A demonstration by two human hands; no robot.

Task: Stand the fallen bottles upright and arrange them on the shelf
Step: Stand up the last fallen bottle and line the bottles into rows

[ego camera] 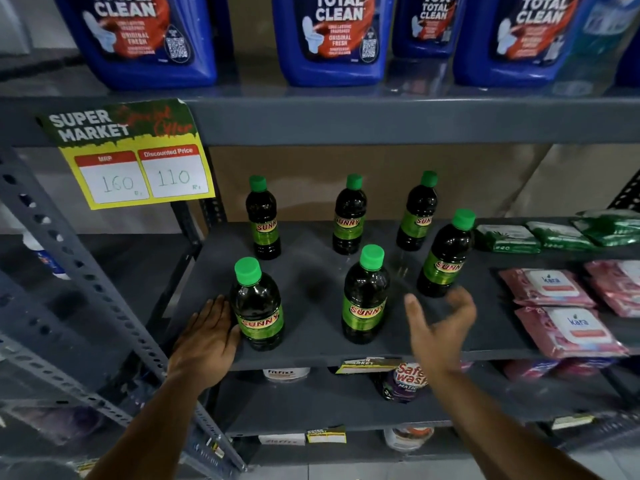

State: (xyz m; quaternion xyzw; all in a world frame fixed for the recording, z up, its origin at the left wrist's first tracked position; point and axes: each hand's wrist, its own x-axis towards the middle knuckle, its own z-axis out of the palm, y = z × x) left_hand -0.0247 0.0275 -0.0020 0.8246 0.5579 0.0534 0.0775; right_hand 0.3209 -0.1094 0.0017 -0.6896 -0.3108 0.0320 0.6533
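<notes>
Six dark bottles with green caps all stand upright on the grey shelf [311,348]. Three stand in a row near the back edge: the back left bottle [263,223], the back middle bottle [349,220] and the back right bottle [417,216]. Three more stand nearer the front edge: the front left bottle [258,306], the front middle bottle [365,299] and the front right bottle [446,258], which is a bit further back than the other two. The left hand [207,337] lies flat and open by the front left corner of the shelf, with its fingers touching the side of the front left bottle, but it does not wrap around it. The right hand [441,327] is open with its fingers spread, up in the air over the front edge, between the front middle bottle and the front right bottle, and it holds nothing. Pink packs [568,327] lie toward the right end of the shelf, and green packs [540,237] lie behind them. Big blue jugs [332,39] stand on the upper shelf [381,119], and a yellow price sign [138,161] hangs from its front edge.
</notes>
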